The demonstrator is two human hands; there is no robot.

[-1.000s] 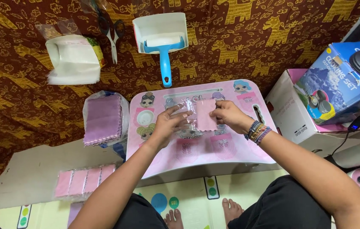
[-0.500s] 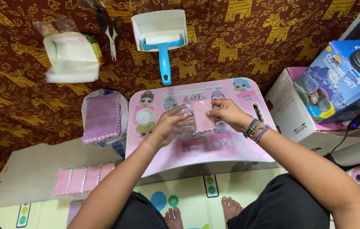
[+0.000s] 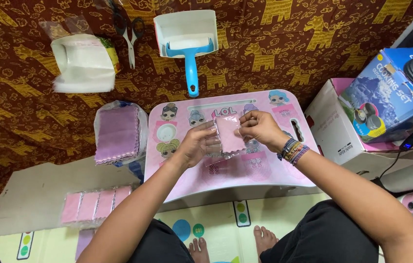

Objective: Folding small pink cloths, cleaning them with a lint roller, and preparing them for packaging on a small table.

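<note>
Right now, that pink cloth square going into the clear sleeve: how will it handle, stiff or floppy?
Likely floppy and light: the pink cloth square looks thin, and both the left hand and right hand support it. The clear sleeve looks glossy and crinkled, so probably slippery and limp. Nothing here seems apt to roll.

The clear sleeve [image 3: 218, 155] under the pink cloth [image 3: 229, 134] is mostly hidden by the left hand [image 3: 194, 142] and right hand [image 3: 260, 127]; its opening cannot be made out. Both hands also cover part of the pink counter [image 3: 265, 170]. The blue box [image 3: 391, 95] runs off the right edge. The scissors [image 3: 127, 34] are cut off at the top.
</note>
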